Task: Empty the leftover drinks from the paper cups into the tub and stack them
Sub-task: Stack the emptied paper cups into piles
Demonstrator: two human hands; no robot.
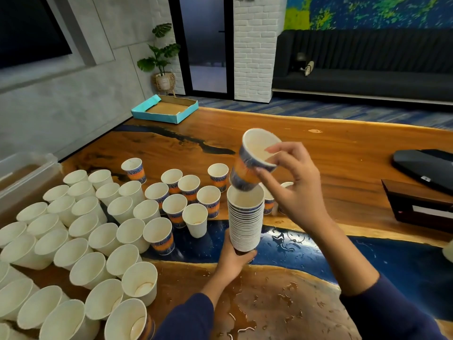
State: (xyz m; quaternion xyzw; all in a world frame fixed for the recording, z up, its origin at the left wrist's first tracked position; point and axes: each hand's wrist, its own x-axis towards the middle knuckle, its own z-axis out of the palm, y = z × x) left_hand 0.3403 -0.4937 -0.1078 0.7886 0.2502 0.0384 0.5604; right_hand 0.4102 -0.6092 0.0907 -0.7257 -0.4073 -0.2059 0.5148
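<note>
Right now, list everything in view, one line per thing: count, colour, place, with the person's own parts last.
stack of cups: one tall stack, white rims, held above the table's blue strip
patterned cup: one, blue and orange, tilted over the stack's mouth
loose cups: dozens, mostly white, some patterned, upright, left and centre
tub: one, clear plastic, brown liquid inside, far left
table: one, brown wood with blue inlay, wet patches near the front
cardboard tray: one, teal outside, table's far end
potted plant: one, green, by the wall
sofa: one, black, right background
left hand: grips the stack's base
right hand: pinches the patterned cup's rim
</note>
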